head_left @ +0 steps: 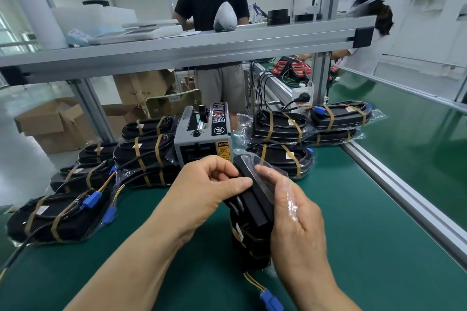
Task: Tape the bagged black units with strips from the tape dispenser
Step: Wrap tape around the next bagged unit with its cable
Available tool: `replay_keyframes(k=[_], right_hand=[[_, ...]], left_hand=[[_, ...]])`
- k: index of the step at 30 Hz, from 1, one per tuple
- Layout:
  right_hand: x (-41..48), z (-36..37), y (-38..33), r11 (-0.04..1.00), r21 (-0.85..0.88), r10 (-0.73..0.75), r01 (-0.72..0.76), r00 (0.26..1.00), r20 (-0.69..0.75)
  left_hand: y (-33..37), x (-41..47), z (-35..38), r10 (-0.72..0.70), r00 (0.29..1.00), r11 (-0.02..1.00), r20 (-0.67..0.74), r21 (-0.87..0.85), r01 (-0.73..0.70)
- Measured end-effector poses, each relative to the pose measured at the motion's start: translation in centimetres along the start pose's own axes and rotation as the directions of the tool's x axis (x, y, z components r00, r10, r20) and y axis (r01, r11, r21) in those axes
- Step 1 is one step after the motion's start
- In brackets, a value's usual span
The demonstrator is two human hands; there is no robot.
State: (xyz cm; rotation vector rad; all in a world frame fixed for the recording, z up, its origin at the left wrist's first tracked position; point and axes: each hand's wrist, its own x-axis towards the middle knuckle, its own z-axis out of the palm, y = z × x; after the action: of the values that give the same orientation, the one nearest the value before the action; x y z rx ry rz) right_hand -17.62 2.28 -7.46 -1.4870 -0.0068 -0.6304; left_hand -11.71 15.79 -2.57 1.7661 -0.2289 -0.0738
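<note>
Over mat [353,209] | left fingers [223,166] pinch bagged black unit [255,206] | right fingers [271,175] flat on it | tape dispenser [202,140]: CAUTION, SEMI

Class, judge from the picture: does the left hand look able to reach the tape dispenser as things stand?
Probably yes. The left hand sits just before the tape dispenser with nothing between, though it pinches the bagged black unit and must let go first.

Left grip [209,184], right grip [295,212], forearms [141,255] bare
</note>
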Motion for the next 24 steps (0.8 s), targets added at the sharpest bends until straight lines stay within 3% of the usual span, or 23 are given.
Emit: replay_keyframes(k=[7,11,13,15,17,21,24], right_hand=[[-0.6,0.2,0.0,0.999,0.036,-0.042,0.040,0.998,0.040],[-0.6,0.1,0.1,0.994,0.086,-0.068,0.063,0.997,0.048],[-0.5,0.0,0.6,0.991,0.107,-0.080,0.075,0.996,0.045],[-0.4,0.2,1.3,0.981,0.179,-0.078,0.070,0.996,0.040],[0.0,0.8,2.1,0.972,0.212,-0.113,0.104,0.993,0.028],[1.0,1.8,3.6,0.977,0.189,-0.127,0.103,0.984,0.123],[0.3,1.1,4.4,0.981,0.187,-0.095,0.046,0.961,0.262]], left_hand=[[1.4,0.6,-1.3,-0.068,0.992,0.970,0.106,0.241,0.041],[1.1,0.6,-1.1,-0.062,0.998,0.950,0.004,0.305,0.058],[0.7,0.3,-0.9,-0.085,0.996,0.961,0.008,0.264,0.080],[0.4,0.0,-0.7,-0.121,0.978,0.989,0.169,0.108,0.104],[0.5,0.2,-0.8,-0.057,0.972,0.994,0.230,0.103,0.034],[0.9,1.8,-1.7,0.161,0.975,0.904,0.153,0.374,-0.208],[-0.2,1.8,-2.1,0.142,0.975,0.895,0.173,0.399,-0.202]])
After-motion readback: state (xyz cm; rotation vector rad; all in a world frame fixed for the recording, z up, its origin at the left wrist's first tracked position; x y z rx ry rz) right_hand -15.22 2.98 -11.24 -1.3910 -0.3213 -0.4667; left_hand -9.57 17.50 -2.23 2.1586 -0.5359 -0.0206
